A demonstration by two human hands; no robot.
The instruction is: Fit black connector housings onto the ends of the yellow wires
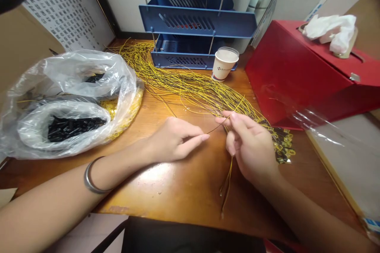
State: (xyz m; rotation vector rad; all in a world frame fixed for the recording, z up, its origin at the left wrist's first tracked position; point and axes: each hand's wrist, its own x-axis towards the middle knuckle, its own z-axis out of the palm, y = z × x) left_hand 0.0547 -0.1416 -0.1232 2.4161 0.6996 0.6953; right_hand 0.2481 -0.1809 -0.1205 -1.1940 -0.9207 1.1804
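Observation:
Over the middle of the wooden table, my left hand (pixel 179 139) pinches a thin dark cord (pixel 214 129) between thumb and fingertips. The cord stretches across to my right hand (pixel 249 142), whose thumb and index finger are closed on it too. Below my right palm hang yellow cord ends (pixel 228 189) with small tips. Behind both hands lies a long bundle of yellow and black cords (pixel 184 83). At its right end sit several small yellow and black pieces (pixel 285 146). My right fingers partly hide the bundle.
At left, a clear plastic bag (pixel 74 59) holds black pieces (pixel 74 126) and yellow pieces (pixel 127 114). A blue tray rack (pixel 196 21) and a paper cup (pixel 225 64) stand at the back. The red tissue box (pixel 285 71) is at right. The table's front edge is near me.

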